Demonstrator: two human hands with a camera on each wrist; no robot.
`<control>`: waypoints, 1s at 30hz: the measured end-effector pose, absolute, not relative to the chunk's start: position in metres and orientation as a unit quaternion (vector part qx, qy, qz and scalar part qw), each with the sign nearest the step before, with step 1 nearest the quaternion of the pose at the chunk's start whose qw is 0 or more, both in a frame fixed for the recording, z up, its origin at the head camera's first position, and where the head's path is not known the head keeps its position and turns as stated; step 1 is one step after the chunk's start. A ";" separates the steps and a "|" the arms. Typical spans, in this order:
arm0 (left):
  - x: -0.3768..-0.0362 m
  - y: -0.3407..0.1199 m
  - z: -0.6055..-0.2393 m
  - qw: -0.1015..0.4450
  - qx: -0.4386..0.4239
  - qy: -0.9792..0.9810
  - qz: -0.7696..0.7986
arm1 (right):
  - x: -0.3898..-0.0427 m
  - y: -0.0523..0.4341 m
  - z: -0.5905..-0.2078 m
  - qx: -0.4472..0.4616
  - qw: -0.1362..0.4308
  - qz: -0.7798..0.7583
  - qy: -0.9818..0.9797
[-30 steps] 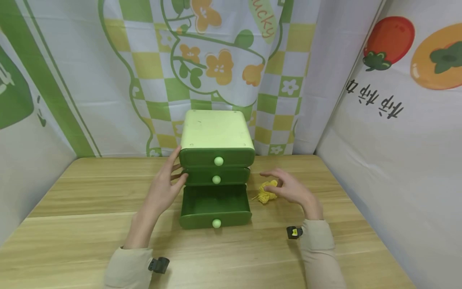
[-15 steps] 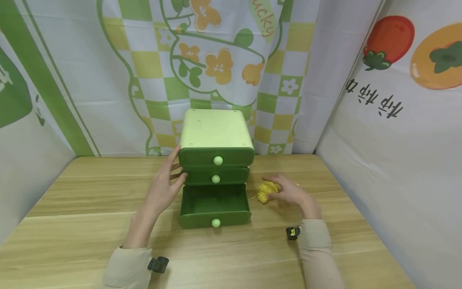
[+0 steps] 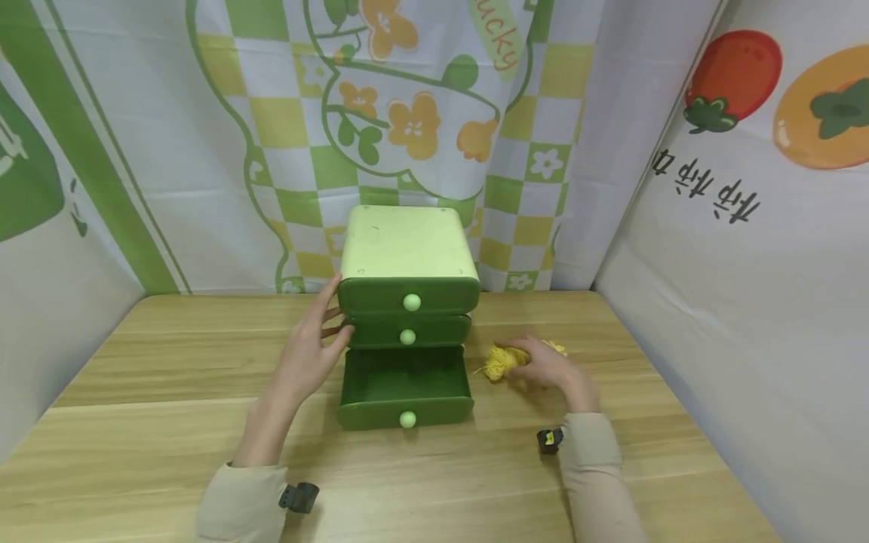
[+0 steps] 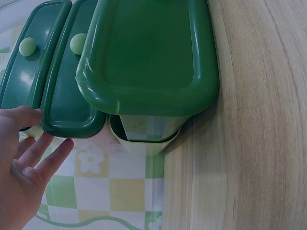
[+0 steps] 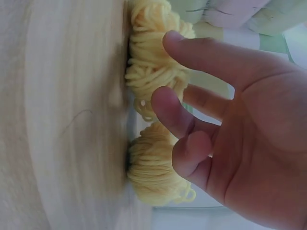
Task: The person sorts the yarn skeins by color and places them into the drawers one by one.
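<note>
A small chest of drawers (image 3: 409, 245) with a pale green body and dark green fronts stands on the table. Its bottom drawer (image 3: 406, 411) is pulled out, with nothing visible inside. My left hand (image 3: 305, 351) rests against the chest's left side, thumb by the front edge, fingers extended; in the left wrist view its fingertips (image 4: 67, 146) reach the middle drawer's end. My right hand (image 3: 546, 363) is over yellow yarn (image 3: 501, 364), thumb and fingers apart and partly bent around it. In the right wrist view the yarn (image 5: 156, 163) lies in two joined bunches on the table, partly hidden by fingers.
The wooden table (image 3: 407, 490) reaches back to a patterned curtain (image 3: 285, 173). White printed cloth (image 3: 733, 286) borders the right side, and another cloth (image 3: 75, 317) hangs on the left. Each sleeve has a black wrist camera (image 3: 299, 498) near the cuff.
My right hand has lowered over the yarn and its fingers have bent in a little. More yarn shows beyond the hand's right side. My left hand and the chest stay still.
</note>
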State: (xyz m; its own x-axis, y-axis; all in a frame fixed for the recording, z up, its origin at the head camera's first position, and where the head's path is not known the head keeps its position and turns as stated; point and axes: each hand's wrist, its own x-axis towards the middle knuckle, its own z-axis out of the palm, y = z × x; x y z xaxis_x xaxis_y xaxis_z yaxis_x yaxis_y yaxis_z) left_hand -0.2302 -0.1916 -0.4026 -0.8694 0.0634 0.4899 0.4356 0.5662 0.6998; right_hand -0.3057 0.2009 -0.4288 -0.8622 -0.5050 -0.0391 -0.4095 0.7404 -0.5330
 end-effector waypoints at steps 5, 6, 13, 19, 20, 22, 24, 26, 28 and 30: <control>-0.230 -0.191 -0.402 0.208 -0.141 -0.861 -0.443 | -0.309 0.202 -0.433 -0.226 0.136 -0.297 0.918; -0.230 -0.191 -0.402 0.207 -0.141 -0.861 -0.443 | -0.309 0.203 -0.434 -0.221 0.147 -0.304 0.915; -0.230 -0.192 -0.401 0.205 -0.141 -0.859 -0.448 | -0.310 0.201 -0.435 -0.202 0.149 -0.304 0.919; -0.229 -0.192 -0.402 0.208 -0.145 -0.859 -0.445 | -0.310 0.199 -0.434 -0.217 0.103 -0.243 0.940; -0.229 -0.192 -0.402 0.208 -0.145 -0.859 -0.444 | -0.310 0.198 -0.434 -0.215 0.099 -0.240 0.941; -0.229 -0.192 -0.403 0.208 -0.146 -0.860 -0.443 | -0.310 0.198 -0.434 -0.213 0.096 -0.236 0.943; -0.229 -0.192 -0.403 0.207 -0.146 -0.860 -0.443 | -0.310 0.197 -0.433 -0.206 0.093 -0.231 0.946; -0.229 -0.192 -0.403 0.206 -0.146 -0.860 -0.443 | -0.309 0.197 -0.433 -0.202 0.091 -0.228 0.948; -0.229 -0.192 -0.403 0.205 -0.145 -0.861 -0.443 | -0.309 0.197 -0.432 -0.199 0.088 -0.225 0.950; -0.229 -0.192 -0.403 0.204 -0.144 -0.861 -0.443 | -0.309 0.197 -0.432 -0.199 0.086 -0.225 0.950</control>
State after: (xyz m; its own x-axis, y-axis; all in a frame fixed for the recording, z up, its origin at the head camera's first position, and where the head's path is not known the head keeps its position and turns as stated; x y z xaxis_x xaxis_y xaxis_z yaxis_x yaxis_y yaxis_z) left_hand -0.2292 -0.1916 -0.4026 -0.8752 0.0678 0.4789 0.4293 0.5652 0.7045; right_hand -0.3092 0.1973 -0.4322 -0.9062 -0.4164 -0.0732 -0.3392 0.8194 -0.4620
